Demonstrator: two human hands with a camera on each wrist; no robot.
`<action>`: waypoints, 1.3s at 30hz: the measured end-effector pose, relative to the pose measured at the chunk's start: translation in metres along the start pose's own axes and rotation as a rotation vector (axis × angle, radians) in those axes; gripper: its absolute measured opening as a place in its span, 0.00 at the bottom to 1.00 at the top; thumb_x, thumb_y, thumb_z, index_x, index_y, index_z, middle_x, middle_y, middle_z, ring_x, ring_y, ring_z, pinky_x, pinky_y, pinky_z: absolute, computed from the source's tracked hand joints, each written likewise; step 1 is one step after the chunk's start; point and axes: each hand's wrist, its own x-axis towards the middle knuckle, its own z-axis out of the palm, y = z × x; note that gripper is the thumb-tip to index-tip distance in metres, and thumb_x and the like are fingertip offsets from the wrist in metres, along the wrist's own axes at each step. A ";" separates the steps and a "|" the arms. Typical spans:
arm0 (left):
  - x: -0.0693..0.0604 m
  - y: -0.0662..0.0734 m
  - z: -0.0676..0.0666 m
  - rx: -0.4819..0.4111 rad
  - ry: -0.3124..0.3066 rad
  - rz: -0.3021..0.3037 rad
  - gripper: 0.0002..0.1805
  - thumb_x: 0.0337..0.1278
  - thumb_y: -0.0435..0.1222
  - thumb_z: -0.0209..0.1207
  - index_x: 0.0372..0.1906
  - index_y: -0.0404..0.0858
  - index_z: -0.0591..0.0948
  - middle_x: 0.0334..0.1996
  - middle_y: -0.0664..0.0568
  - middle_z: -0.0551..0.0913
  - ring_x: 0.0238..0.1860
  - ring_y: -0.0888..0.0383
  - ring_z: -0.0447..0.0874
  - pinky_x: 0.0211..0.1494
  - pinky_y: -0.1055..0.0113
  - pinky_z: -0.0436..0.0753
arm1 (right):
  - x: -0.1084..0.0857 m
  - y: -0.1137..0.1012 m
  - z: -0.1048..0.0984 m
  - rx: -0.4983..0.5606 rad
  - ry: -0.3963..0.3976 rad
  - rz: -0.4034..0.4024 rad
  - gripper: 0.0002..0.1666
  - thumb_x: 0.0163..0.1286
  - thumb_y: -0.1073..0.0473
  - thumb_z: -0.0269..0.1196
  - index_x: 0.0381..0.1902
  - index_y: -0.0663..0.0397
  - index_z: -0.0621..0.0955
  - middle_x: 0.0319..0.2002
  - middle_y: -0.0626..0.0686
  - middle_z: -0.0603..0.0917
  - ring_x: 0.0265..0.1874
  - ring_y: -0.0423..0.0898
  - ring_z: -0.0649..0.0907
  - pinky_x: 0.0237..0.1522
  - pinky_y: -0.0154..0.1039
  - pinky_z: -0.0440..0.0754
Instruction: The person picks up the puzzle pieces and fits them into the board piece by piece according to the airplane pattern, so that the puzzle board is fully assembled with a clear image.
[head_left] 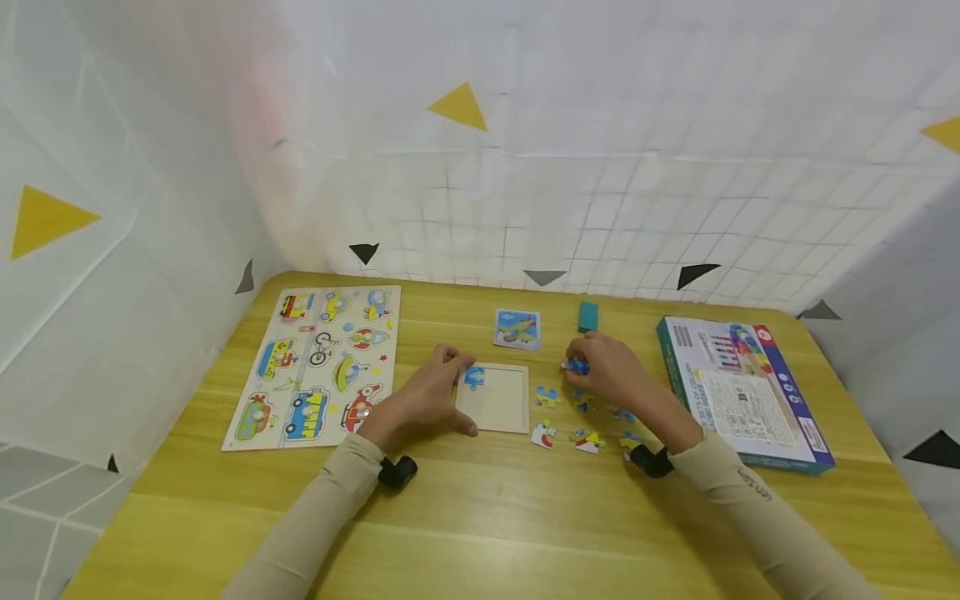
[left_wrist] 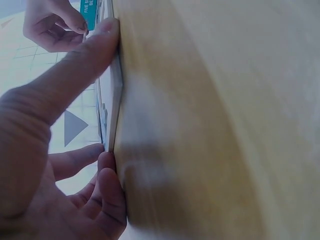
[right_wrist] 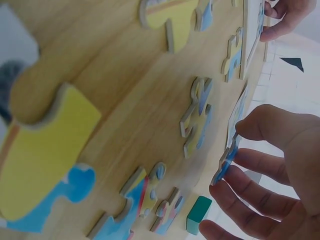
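My left hand (head_left: 427, 390) grips the left side of a small square wooden puzzle tray (head_left: 501, 404), thumb at the near corner and fingers at the far one. Inside the tray's far left corner lies a blue jigsaw piece (head_left: 475, 377). To the right of the tray, my right hand (head_left: 617, 368) pinches another blue jigsaw piece (right_wrist: 227, 161) between thumb and fingers, above the table. Several loose jigsaw pieces lie below and beside that hand, among them a yellow and blue one (head_left: 547, 397) and a red and white one (head_left: 543, 434). The right hand partly hides some.
Behind the tray lies a picture card (head_left: 517, 329) showing a yellow plane. A teal box (head_left: 588, 317) stands to its right. A large wooden vehicle puzzle board (head_left: 330, 375) lies at left, and a flat printed box (head_left: 750, 396) at right. White sheeting (head_left: 570, 183) rises behind the table.
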 end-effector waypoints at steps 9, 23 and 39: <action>-0.002 0.000 -0.002 -0.011 0.013 0.001 0.62 0.28 0.52 0.83 0.74 0.41 0.66 0.66 0.45 0.60 0.52 0.52 0.71 0.60 0.56 0.74 | 0.003 -0.006 -0.002 -0.005 0.028 -0.043 0.13 0.62 0.57 0.71 0.41 0.59 0.86 0.34 0.54 0.80 0.29 0.46 0.75 0.34 0.46 0.78; -0.003 0.001 -0.004 -0.012 0.003 0.003 0.62 0.28 0.52 0.83 0.75 0.41 0.65 0.65 0.46 0.60 0.51 0.53 0.72 0.58 0.58 0.74 | 0.006 -0.021 -0.004 -0.008 0.045 -0.094 0.13 0.62 0.56 0.72 0.41 0.57 0.86 0.35 0.52 0.80 0.33 0.47 0.78 0.37 0.47 0.80; -0.001 0.002 -0.001 0.001 -0.007 0.009 0.63 0.28 0.53 0.83 0.75 0.41 0.65 0.66 0.46 0.60 0.51 0.53 0.72 0.59 0.57 0.75 | 0.006 -0.037 -0.002 0.009 0.023 -0.114 0.13 0.62 0.56 0.72 0.41 0.58 0.86 0.33 0.52 0.79 0.29 0.44 0.75 0.33 0.42 0.78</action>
